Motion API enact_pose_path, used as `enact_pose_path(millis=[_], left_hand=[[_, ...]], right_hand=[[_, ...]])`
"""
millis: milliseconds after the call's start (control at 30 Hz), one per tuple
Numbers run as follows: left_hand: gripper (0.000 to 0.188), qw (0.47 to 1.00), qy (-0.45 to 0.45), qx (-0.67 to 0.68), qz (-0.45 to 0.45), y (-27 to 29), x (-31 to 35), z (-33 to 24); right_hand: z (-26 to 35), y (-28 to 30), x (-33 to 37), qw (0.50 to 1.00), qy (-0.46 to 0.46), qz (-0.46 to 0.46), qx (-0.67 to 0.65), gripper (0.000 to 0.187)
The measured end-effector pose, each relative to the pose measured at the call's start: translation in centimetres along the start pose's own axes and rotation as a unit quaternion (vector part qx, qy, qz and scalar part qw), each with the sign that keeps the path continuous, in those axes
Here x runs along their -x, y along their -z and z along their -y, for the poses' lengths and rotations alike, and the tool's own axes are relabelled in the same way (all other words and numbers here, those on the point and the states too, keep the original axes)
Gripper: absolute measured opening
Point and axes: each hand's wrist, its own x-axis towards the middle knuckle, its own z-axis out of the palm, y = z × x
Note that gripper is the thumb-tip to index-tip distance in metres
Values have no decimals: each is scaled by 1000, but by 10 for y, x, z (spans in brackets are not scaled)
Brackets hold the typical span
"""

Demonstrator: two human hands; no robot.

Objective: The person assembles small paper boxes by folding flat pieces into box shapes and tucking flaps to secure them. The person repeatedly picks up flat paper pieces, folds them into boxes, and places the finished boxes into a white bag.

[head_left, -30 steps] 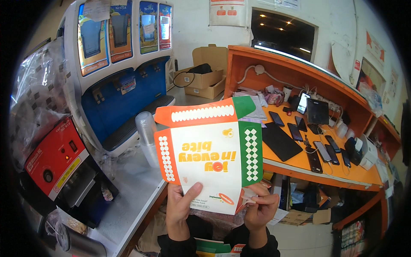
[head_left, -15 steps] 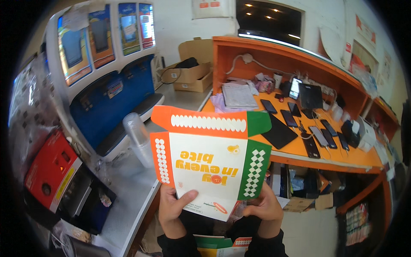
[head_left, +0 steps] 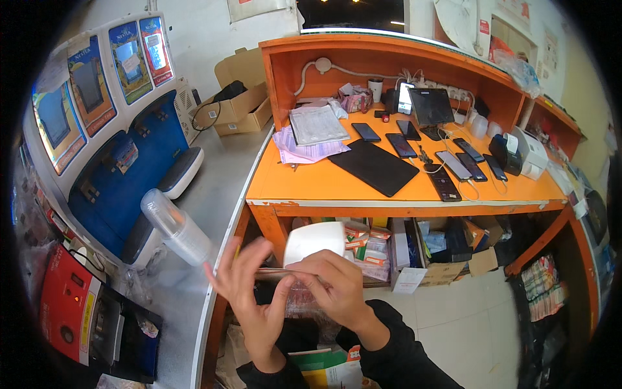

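Note:
A paperboard food box (head_left: pixel 315 241) is turned so that a plain white panel and a thin brown edge show; its printed face is hidden. My right hand (head_left: pixel 337 285) pinches it with thumb and curled fingers. Beside the brown edge is my left hand (head_left: pixel 249 301), its fingers spread and smeared by motion, its thumb close to the edge. Below my wrists lies another green, white and yellow printed carton (head_left: pixel 330 368), partly covered by my sleeves.
To the left, a metal counter (head_left: pixel 184 324) carries stacked clear plastic cups (head_left: pixel 176 227), a red machine (head_left: pixel 68 305) and a drink dispenser (head_left: pixel 97 175). Ahead, an orange desk (head_left: pixel 285 188) bears several phones, a black folder (head_left: pixel 376 167) and papers. Boxes (head_left: pixel 447 272) fill the shelf below.
The box has gone from facing me with its printed side to being turned with a white panel showing. My left hand has come off its side and spread; the view has shifted right.

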Motion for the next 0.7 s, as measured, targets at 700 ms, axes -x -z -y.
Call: enact_pose_path(millis=[700], left_hand=[[11,918,153,354,-89,10,5,26]], right_hand=[[15,-12,7,972,216,50,74,25]])
